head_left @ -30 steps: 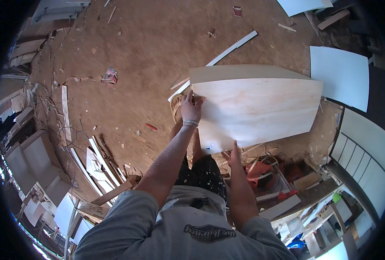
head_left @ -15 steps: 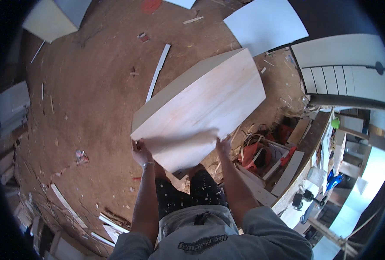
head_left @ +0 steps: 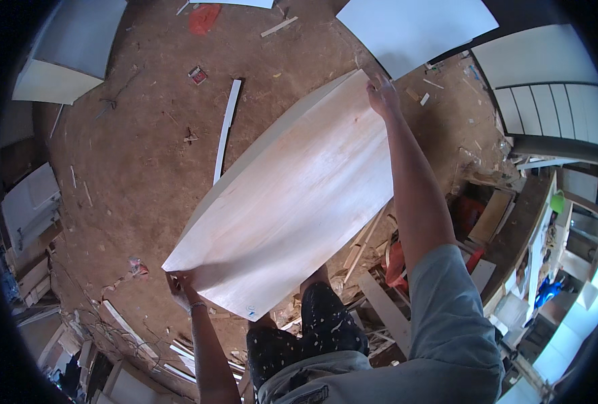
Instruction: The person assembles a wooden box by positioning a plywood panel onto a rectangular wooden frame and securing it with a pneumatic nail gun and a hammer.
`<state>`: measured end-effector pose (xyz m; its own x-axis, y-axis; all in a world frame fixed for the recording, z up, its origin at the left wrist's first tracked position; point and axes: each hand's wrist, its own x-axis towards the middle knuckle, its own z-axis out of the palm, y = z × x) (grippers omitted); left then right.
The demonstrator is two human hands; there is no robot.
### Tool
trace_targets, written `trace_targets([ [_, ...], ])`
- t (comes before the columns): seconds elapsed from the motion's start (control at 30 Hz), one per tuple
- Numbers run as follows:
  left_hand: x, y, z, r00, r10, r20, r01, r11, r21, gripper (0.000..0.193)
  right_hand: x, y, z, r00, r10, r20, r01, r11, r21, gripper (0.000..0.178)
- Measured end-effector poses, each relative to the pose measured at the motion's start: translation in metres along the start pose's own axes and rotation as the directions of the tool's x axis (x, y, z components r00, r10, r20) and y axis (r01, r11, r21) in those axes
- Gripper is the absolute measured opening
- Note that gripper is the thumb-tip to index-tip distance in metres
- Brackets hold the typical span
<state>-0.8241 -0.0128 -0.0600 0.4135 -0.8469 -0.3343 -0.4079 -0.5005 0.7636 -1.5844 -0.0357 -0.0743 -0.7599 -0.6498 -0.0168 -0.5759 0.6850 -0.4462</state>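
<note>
A large box-shaped cabinet (head_left: 292, 195) stands before me, with a broad pale plywood face turned up toward me and a narrow side along its far left. My left hand (head_left: 179, 288) is closed around its near left corner, fingers partly hidden under the edge. At the far right corner, my right hand (head_left: 383, 97) grips the edge with the arm stretched out. A small blue mark shows near the face's lower corner, close to my legs.
A white panel (head_left: 417, 34) lies beyond the cabinet's far end. A white strip (head_left: 227, 131) rests on the brown floor to the left. Wood offcuts (head_left: 386, 306) lie right of my legs, beside a cluttered bench (head_left: 524, 236). Another pale cabinet (head_left: 59, 81) stands far left.
My right hand has moved from the cabinet's near right edge to its far right corner. The cabinet's near left corner, with my left hand on it, sits lower and further left in view.
</note>
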Motion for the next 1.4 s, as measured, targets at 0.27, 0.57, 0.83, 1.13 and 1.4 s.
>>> trace_targets([
  [0.27, 0.005, 0.004, 0.018, 0.993, 0.079, -0.087, -0.086, 0.994, -0.071, 0.017, 0.028, 0.014, 0.030, 0.999, -0.052, 0.003, 0.050, 0.974, 0.222, 0.035],
  [0.57, 0.010, -0.006, 0.004, 0.978, -0.088, -0.187, 0.055, 0.983, -0.177, 0.043, 0.028, 0.011, 0.028, 0.999, -0.017, 0.045, 0.000, 0.934, 0.356, 0.028],
  [0.83, 0.023, -0.014, -0.002, 0.979, -0.153, -0.136, 0.114, 0.959, -0.258, 0.034, 0.035, 0.022, 0.041, 0.997, -0.069, 0.031, 0.050, 0.908, 0.416, 0.023],
  [1.13, 0.008, -0.001, 0.024, 0.951, -0.122, -0.286, 0.061, 0.975, -0.213, 0.023, 0.043, 0.042, 0.049, 0.975, -0.139, 0.171, 0.079, 0.946, 0.316, 0.038],
  [1.4, 0.002, 0.009, 0.028, 0.924, -0.045, -0.379, 0.097, 0.988, 0.119, 0.034, 0.038, 0.032, 0.059, 0.990, -0.136, -0.045, 0.095, 0.857, -0.506, 0.052],
])
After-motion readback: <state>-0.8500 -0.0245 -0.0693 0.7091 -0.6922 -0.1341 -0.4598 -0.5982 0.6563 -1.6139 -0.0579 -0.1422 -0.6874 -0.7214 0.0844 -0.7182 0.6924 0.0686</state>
